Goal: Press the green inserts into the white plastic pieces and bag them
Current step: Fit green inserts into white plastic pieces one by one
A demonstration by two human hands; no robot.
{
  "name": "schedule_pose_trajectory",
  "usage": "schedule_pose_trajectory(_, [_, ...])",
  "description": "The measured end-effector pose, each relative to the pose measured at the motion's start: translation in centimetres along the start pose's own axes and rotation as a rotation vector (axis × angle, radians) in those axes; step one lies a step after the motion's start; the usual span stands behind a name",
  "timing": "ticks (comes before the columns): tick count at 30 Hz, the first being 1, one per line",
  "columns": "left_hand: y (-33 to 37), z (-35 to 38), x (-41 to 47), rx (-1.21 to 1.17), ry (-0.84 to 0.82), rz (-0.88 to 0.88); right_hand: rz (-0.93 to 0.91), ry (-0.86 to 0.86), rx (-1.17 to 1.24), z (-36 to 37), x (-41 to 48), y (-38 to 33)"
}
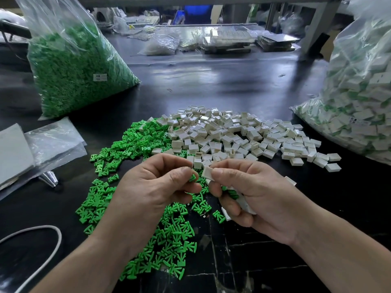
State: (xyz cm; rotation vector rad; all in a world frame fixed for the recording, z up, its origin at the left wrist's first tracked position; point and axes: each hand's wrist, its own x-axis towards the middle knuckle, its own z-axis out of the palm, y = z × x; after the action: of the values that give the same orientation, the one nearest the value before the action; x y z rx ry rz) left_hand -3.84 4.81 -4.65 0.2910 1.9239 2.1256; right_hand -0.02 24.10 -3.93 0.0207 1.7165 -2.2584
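Left hand (156, 187) pinches green plastic insert (192, 178); right hand (254, 193) pinches square white plastic piece (207, 172), 2 o'clock; black surface (232, 81) beneath.

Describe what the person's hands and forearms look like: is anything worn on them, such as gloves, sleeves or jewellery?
Nothing is worn. The left hand and the right hand are bare, without gloves. The left forearm and the right forearm are bare down to the picture's edge, no sleeves in sight. No ring, watch or wristband shows; the fingers have short, plain nails.
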Motion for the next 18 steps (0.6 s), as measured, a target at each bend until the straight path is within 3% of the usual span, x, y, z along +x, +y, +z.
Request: schedule_pose_trajectory(18, [-0.13,0.87,-0.92,-0.014,-0.002,0.045,-0.156,0.024,-0.233,0.03,-0.05,0.56])
